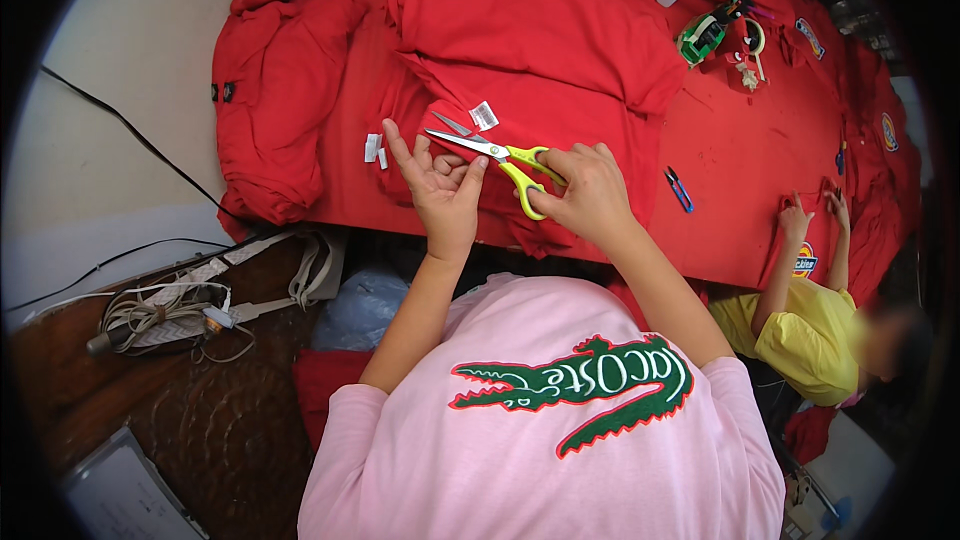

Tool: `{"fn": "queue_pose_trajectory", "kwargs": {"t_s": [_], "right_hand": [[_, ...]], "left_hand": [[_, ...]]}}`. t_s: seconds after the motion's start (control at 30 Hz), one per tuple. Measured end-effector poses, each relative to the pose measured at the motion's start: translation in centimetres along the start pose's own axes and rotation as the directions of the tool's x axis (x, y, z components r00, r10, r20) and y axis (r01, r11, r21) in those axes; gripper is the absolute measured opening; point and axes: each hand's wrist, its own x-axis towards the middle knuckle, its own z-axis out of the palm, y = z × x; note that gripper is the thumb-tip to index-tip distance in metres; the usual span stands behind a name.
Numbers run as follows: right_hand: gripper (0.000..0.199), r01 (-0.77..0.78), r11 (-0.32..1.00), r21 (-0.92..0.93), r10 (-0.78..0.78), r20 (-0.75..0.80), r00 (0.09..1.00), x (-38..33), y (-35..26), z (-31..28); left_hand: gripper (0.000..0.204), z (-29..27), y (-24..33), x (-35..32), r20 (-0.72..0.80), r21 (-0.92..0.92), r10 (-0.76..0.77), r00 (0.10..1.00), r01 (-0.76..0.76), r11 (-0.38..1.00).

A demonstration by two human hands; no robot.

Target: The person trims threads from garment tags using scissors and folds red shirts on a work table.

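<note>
Right hand (585,192) grips yellow-handled scissors (496,151), blades (466,143) parted above a folded red garment (530,40), left hand (443,202) is loose, fingers (400,152) fanned beside the blades, white tag (484,116) near them, red tabletop (725,160) beneath, blue snips (679,190) lying farther right.

Desk layout: garments at centre, tools to the right.
Folded garments (540,25) occupy the desk (740,140); a garment pile (280,90) lies to their left. Scissors (494,150), in the right hand (585,185), are above the near garments, beside the left hand (445,195). Thread snips (679,190) lie right; a tape dispenser (706,37) lies behind them. A co-worker (805,340) is at far right.
</note>
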Motion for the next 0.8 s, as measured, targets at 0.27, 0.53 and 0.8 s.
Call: {"fn": "queue_pose_trajectory", "kwargs": {"t_s": [0.27, 0.53, 0.8], "right_hand": [[0.036, -0.021, 1.0, 0.022, 0.021, 0.002, 1.0, -0.4, -0.1, 0.4], [0.031, 0.01, 1.0, 0.014, -0.01, 0.008, 1.0, 0.2, 0.5, 0.6], [0.025, 0.035, 0.999, 0.02, -0.035, -0.01, 0.999, 0.4, 0.2, 1.0]], "left_hand": [[0.12, -0.3, -0.2, 0.1, 0.004, -0.01, -0.007, 1.0, 0.007, 1.0], [0.12, -0.4, -0.1, 0.3, 0.03, -0.04, -0.01, 1.0, 0.011, 0.999], [0.119, -0.7, 0.1, -0.1, 0.048, -0.028, -0.033, 0.998, 0.034, 0.999]]}}
